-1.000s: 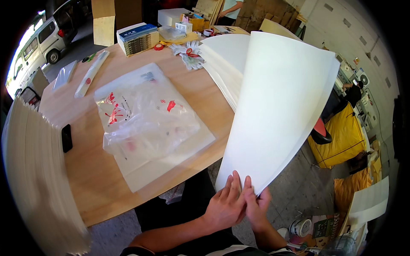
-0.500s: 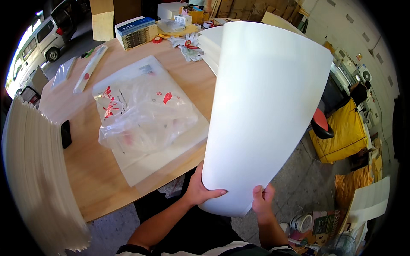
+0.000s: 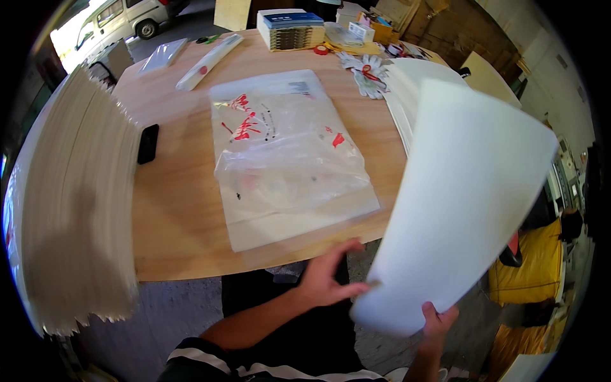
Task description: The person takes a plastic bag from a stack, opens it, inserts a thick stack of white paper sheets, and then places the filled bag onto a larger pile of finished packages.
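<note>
A large white sheet (image 3: 468,184), curved over on itself, stands out in front of me at the right, beyond the table's front edge. My right hand (image 3: 438,318) grips its lower edge, thumb on the near face and the other fingers hidden behind. Beside the sheet's lower left edge is my left hand (image 3: 331,280), thumb and fingers spread apart; its thumb tip is close to the sheet, and I cannot tell if it touches. On the table, left of the sheet, a clear plastic bag (image 3: 286,153) with red print lies flat over pale sheets.
Tall stacked sheets (image 3: 76,204) stand at the left, a black phone (image 3: 148,144) beside them. Along the far side are a book stack (image 3: 289,30), gloves (image 3: 369,76) with red-handled scissors, and a long wrapped packet (image 3: 210,62). More white sheets (image 3: 407,83) lie at the table's right.
My left hand has opened off the white sheet, and the right hand still holds it. The view has turned left, so the table shows further right. The plastic bag lies flatter.
</note>
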`<state>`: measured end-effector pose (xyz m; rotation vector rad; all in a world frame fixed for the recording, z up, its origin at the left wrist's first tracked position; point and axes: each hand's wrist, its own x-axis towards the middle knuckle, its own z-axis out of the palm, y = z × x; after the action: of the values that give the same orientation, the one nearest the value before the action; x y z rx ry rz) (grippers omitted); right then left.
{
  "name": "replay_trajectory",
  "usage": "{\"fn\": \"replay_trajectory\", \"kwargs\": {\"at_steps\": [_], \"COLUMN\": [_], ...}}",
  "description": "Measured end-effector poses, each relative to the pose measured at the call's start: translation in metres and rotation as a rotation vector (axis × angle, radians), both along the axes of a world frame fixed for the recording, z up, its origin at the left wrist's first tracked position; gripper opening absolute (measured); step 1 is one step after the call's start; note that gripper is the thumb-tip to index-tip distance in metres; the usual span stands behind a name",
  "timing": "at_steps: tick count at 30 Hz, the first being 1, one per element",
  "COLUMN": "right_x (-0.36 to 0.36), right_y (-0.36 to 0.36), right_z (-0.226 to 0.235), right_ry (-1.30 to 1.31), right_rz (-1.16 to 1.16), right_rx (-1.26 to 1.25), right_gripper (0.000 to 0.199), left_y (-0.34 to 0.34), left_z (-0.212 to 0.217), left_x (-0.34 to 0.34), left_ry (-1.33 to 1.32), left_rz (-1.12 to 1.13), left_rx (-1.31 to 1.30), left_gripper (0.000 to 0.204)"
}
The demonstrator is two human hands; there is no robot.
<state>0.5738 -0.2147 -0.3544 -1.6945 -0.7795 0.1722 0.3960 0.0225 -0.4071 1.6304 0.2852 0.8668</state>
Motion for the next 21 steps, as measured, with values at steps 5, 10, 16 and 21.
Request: {"fn": "replay_trajectory", "kwargs": {"at_steps": [5,10,16,21], "right_x": [-0.004,0.01,0.004,0.003], "right_y": [-0.038,-0.018,0.053,0.094], "right_z": [0.018,-0.03,-0.029,-0.02], "right_ry": [-0.404,-0.55,-0.716,-0.683], "right_rz": [0.041,0.309,0.284,0.343], "right_rx": [-0.51,-0.613,-0.608,-0.568], "right_gripper": [0.037,0.033,0.039,0.037], "left_y": [0.122,0.189,0.176,0.144], "left_z": [0.0,0.019,0.041,0.049], "left_x": [-0.079,-0.055,-0.053,-0.034], "left_ry": [0.066,0.335,0.311,0.298], "left_rz": [1.182,0.906,0.778,0.661], "left_rx": [0.566,0.412,0.346,0.554], "left_gripper": [0.085,0.041,0.018,0.023]}}
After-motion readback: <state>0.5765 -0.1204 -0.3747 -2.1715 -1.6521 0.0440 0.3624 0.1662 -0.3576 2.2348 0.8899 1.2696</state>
